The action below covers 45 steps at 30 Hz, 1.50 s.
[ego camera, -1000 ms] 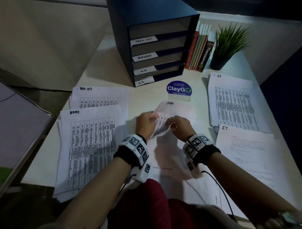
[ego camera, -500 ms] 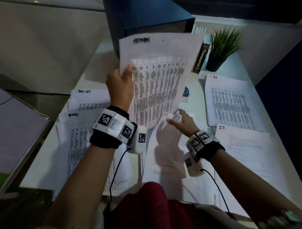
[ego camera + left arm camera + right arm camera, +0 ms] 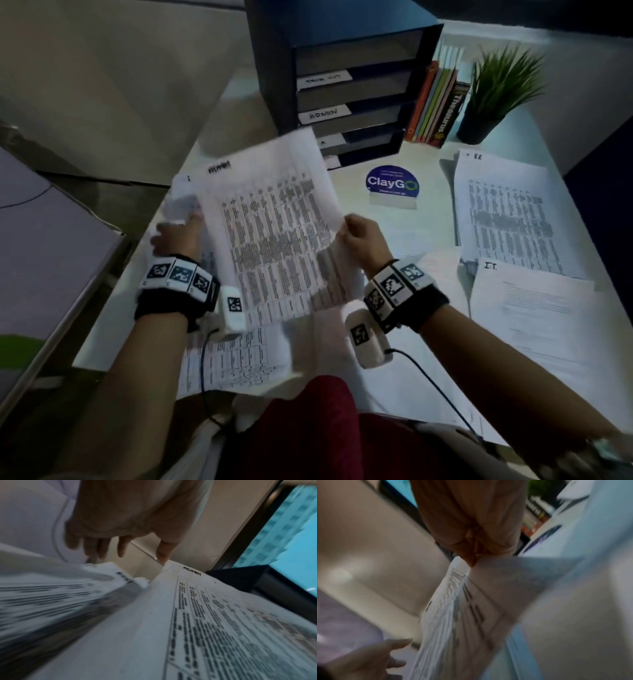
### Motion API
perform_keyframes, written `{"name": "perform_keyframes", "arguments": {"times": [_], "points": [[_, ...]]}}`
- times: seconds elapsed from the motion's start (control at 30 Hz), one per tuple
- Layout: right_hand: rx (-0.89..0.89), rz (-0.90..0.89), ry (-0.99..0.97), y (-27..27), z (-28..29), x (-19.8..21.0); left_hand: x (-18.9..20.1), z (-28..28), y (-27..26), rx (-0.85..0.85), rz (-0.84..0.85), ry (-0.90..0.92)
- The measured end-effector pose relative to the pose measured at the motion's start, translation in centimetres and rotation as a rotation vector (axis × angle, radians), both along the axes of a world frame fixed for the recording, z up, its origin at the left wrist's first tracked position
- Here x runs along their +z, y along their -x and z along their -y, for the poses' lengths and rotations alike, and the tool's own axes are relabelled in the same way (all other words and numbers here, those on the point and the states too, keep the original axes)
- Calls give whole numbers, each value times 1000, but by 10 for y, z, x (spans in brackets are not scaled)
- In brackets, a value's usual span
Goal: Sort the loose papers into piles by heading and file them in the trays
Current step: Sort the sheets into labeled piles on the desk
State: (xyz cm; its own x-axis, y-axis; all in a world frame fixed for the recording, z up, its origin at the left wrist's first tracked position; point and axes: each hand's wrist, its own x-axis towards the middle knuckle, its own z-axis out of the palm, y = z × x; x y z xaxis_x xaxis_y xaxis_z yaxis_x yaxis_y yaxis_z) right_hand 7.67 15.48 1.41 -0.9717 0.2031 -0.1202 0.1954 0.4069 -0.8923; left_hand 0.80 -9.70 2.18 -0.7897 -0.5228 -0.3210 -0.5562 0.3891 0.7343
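White worktop (image 3: 428,236) fills my view, with a dark blue stack of labelled filing trays (image 3: 346,85) at its far edge so the slots face me within reach. I hold a white printed sheet with a dense table and the handwritten heading ADMIN (image 3: 274,233) above the worktop, tilted toward my face, which I judge is for reading its heading before it goes to a pile. My right hand (image 3: 363,236) pinches its right edge between thumb and curled fingers. My left hand (image 3: 178,236) is at the sheet's left edge with the fingers spread and relaxed; the left wrist view shows them extended beyond the paper, so it seems to steady, not grip, though blur leaves that unsure.

Beneath the sheet to my left lies the pile of similar tabled white pages (image 3: 236,359), where I judge this one belongs. On my right the white pile headed H.R. (image 3: 507,212) and the white text pages headed I.T. (image 3: 534,308) lie apart, keeping headings separate. A row of upright coloured books (image 3: 435,102), a green potted plant (image 3: 500,85) and a round blue ClayGo sign (image 3: 392,186) stand clear of the piles. Filing has not begun, as far as I can tell.
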Motion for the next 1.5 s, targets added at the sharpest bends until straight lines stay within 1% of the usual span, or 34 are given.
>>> {"name": "perform_keyframes", "arguments": {"times": [0.03, 0.07, 0.1, 0.17, 0.2, 0.27, 0.4, 0.53, 0.6, 0.63, 0.67, 0.73, 0.83, 0.87, 0.93, 1.0, 1.07, 1.13, 1.23, 1.33, 1.43, 1.5], "points": [[45, 44, -71, -3, 9, -9, -13, 14, -6, 66, 170, 41], [76, 101, -128, -8, 19, -13, -24, 26, -12, 104, 280, 46], [105, 156, -150, -12, 29, -18, -35, 36, -18, 126, 350, 38], [175, 241, -153, -20, 46, -22, -47, 48, -33, 95, 437, 55], [209, 277, -158, -23, 55, -24, -49, 51, -37, 64, 466, 84], [261, 340, -150, -28, 69, -29, -47, 48, -42, 52, 480, 80], [291, 426, -104, -41, 98, -33, -46, 38, -45, 41, 492, 92], [447, 435, -187, -45, 117, -34, -38, 31, -51, 63, 488, 86], [484, 406, -243, -40, 112, -33, -32, 29, -53, 69, 467, 97], [471, 375, -256, -36, 105, -31, -30, 27, -52, 67, 442, 104], [431, 336, -248, -30, 94, -28, -28, 24, -51, 60, 406, 116], [293, 222, -236, -16, 65, -18, -23, 13, -48, 2, 312, 146], [54, 66, -322, 3, 13, -9, -19, -15, -38, -178, 115, 139], [9, 60, -396, 6, -3, -8, -18, -28, -35, -263, 51, 112], [-12, 145, -578, 10, -29, -8, -17, -56, -33, -444, -44, 68], [32, 233, -693, 8, -46, -11, -16, -83, -32, -593, -63, 61], [106, 278, -698, 1, -56, -18, -17, -107, -32, -705, -37, 50], [164, 288, -701, -8, -60, -26, -18, -127, -31, -811, 12, 39], [225, 231, -741, -18, -61, -33, -24, -145, -28, -926, 44, 61], [246, 100, -746, -23, -58, -32, -31, -154, -27, -986, -17, 134], [403, 37, -814, -29, -55, -31, -32, -158, -32, -976, -140, 196], [489, 16, -756, -34, -52, -31, -31, -157, -36, -988, -230, 261]]}}
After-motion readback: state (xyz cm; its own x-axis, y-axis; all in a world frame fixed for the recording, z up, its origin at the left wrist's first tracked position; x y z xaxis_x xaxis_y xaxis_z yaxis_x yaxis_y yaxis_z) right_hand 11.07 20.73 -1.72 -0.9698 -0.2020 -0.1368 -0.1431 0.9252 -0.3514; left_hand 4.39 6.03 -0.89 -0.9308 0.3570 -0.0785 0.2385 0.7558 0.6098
